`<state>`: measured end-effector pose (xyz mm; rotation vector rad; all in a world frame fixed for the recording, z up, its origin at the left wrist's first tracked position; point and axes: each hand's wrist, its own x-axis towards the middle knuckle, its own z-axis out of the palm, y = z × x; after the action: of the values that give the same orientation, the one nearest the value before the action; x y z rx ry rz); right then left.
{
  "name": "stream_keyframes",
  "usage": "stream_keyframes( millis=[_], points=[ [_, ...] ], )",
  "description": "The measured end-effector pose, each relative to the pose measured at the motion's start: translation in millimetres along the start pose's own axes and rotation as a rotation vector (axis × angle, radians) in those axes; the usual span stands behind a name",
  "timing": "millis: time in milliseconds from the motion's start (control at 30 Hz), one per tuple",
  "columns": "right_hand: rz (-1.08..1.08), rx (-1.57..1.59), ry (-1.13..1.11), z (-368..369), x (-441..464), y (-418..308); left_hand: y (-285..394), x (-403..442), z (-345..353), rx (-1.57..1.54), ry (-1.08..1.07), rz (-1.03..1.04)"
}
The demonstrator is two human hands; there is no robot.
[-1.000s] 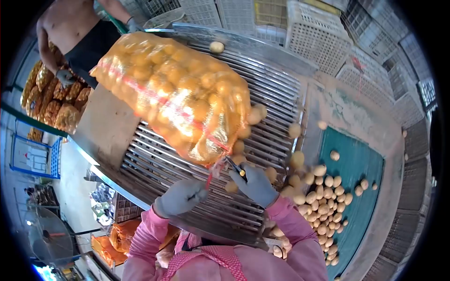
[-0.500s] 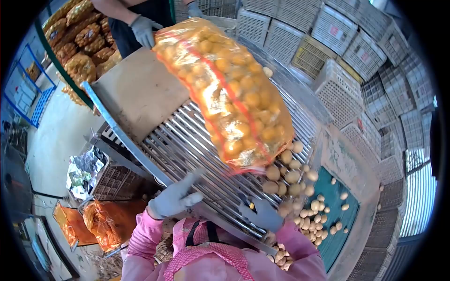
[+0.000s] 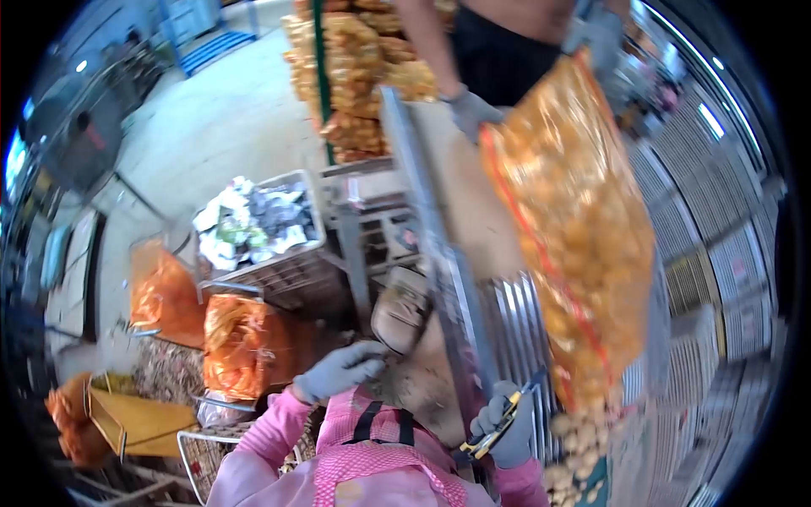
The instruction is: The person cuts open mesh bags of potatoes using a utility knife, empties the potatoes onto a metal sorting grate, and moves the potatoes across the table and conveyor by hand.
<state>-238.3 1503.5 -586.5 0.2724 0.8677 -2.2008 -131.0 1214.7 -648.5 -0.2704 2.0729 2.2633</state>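
Note:
My left hand [image 3: 342, 372], in a grey glove, is held in front of my body with its fingers stretched out and nothing in it. My right hand [image 3: 507, 427], gloved too, is closed around a yellow-and-black hand tool [image 3: 504, 416]; motion blur hides its exact kind. Just beyond that hand stands a large orange mesh bag [image 3: 583, 228] of potatoes, tilted over the metal roller table [image 3: 515, 325]. Another person's gloved hand [image 3: 476, 114] grips the bag's upper corner. Loose potatoes [image 3: 583, 444] lie below the bag's lower end.
A crate [image 3: 283, 275] of crumpled wrapping stands left of the table's metal side rail [image 3: 456, 313]. Orange bags [image 3: 236, 346] hang on frames nearer me. Filled sacks [image 3: 346, 63] are piled at the back. Stacked plastic crates [image 3: 688, 287] line the right side.
My view has swung left, so the table and bag appear further right. The bag is more upright, its upper end still held by the other person. My right hand has risen with the tool.

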Motion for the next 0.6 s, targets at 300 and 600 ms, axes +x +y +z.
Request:
stream_keyframes(
  millis=[300,600],
  points=[
    [0.354,-0.5,-0.293,107,100,91,-8,15,-108,0.355,-0.094,-0.108],
    [0.494,-0.413,0.082,169,141,118,-8,24,-283,0.871,0.456,-0.161]
  ],
)
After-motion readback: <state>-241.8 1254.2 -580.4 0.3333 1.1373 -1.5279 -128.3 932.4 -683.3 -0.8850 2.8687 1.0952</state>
